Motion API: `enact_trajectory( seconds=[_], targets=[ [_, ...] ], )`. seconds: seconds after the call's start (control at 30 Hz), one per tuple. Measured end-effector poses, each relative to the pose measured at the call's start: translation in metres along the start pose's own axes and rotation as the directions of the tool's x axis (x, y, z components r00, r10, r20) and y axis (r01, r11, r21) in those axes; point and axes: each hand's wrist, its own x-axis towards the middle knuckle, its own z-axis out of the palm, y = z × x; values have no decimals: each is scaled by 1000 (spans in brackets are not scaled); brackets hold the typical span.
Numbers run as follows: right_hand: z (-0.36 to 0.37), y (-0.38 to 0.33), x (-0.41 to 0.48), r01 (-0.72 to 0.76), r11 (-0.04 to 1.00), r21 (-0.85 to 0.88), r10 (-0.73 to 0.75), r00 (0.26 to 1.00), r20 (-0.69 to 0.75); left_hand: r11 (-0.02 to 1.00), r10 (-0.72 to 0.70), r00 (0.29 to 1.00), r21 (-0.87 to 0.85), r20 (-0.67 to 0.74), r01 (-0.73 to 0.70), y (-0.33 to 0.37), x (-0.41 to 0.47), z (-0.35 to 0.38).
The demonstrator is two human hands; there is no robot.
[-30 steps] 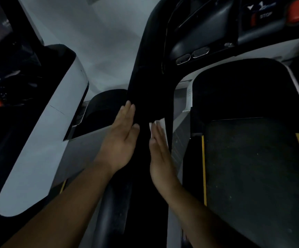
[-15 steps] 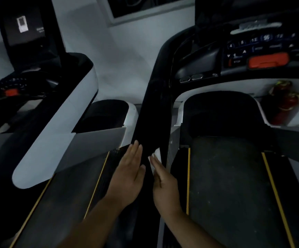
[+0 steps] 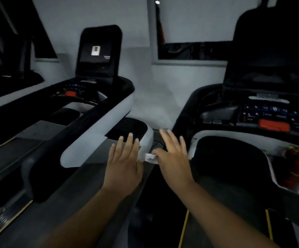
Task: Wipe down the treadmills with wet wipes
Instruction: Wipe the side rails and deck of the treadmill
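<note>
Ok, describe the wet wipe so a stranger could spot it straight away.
Find the gap between the left treadmill and right treadmill. The wet wipe is the white scrap under the right hand's thumb. Unlike the smooth pale motor cover beside it, it is crumpled.

crumpled paper-like wet wipe [image 3: 151,157], smooth plastic treadmill [image 3: 98,133]
</note>
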Motion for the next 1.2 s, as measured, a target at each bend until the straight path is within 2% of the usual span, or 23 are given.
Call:
enact_trajectory(
  seconds=[0.1, 0.23, 0.43, 0.6, 0.8, 1.03, 1.2],
  targets=[
    [-10, -37, 19, 148, 989, 18, -148, 989, -12, 994, -83, 994, 65, -71, 87, -21, -22, -36],
    [-3, -90, 33, 294, 944, 147, -295, 955, -19, 946, -249, 959, 176, -138, 271, -45, -64, -79],
    [-11, -187, 16, 511, 764, 394, -516, 850, -103, 788, -487, 842, 300, -232, 538, -56, -161, -145],
    [-37, -280, -28, 604, 567, 560, -652, 745, -143, 597, -646, 689, 345, -329, 725, -44, -267, -199],
    [-93, -406, -116, 678, 271, 683, -769, 579, -270, 317, -744, 473, 374, -472, 872, -12, -428, -267],
    [-180, -559, -285, 645, -47, 763, -829, 401, -390, 4, -789, 218, 351, -574, 937, 55, -647, -341],
    [-232, -638, -405, 604, -207, 770, -845, 286, -452, -155, -794, 96, 354, -600, 922, 95, -784, -373]
  ],
)
